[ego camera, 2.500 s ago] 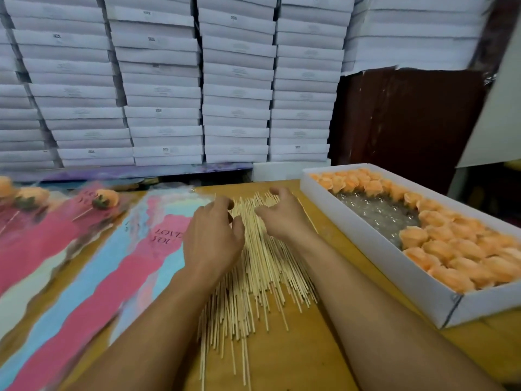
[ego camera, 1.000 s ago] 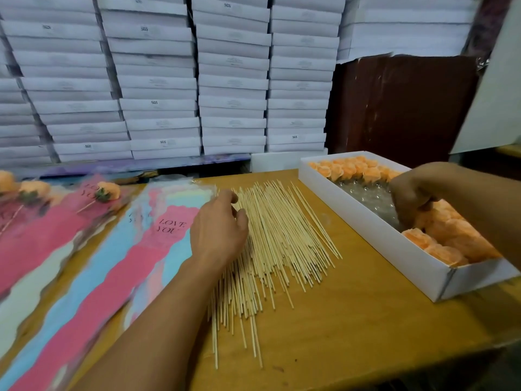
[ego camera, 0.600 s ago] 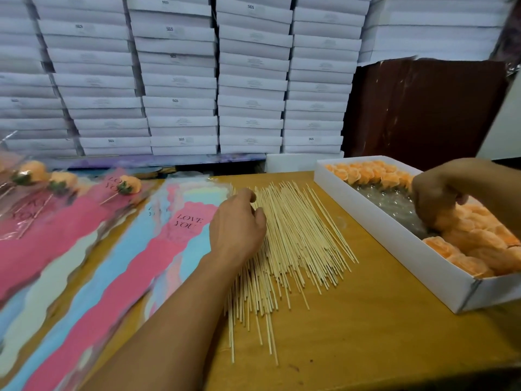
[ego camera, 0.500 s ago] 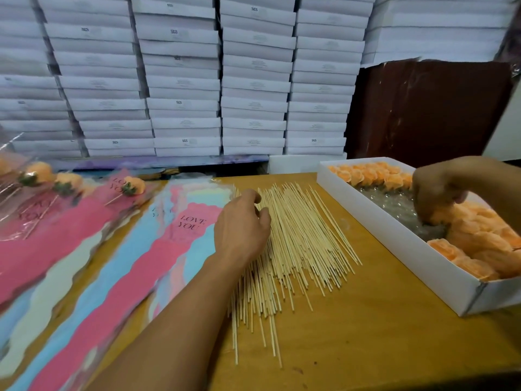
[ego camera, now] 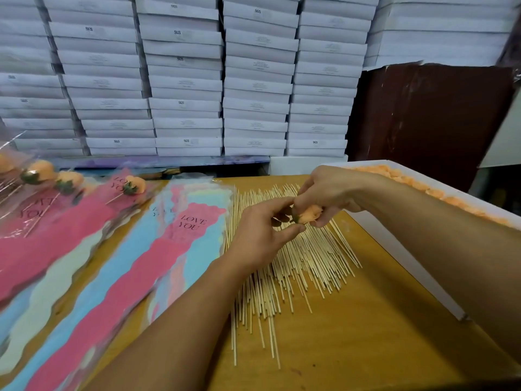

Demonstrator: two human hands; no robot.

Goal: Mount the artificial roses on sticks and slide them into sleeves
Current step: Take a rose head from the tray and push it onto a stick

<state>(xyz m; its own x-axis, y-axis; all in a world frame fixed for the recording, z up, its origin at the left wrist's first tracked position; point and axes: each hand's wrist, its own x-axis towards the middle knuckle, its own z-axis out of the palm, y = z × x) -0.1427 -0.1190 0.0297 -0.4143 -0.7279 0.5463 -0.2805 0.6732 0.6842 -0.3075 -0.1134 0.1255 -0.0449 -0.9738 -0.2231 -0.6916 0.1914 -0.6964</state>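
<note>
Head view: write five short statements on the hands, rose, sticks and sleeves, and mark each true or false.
1. The right hand holds an orange rose. True.
2. The rose is held above the pile of wooden sticks. True.
3. The white box of roses stands left of the sticks. False: it stands to their right.
4. The sleeve nearest the sticks reads "LOVE YOU". True.
5. The left hand rests flat on the sleeves. False: it is raised over the sticks, fingertips meeting the rose's base.
</note>
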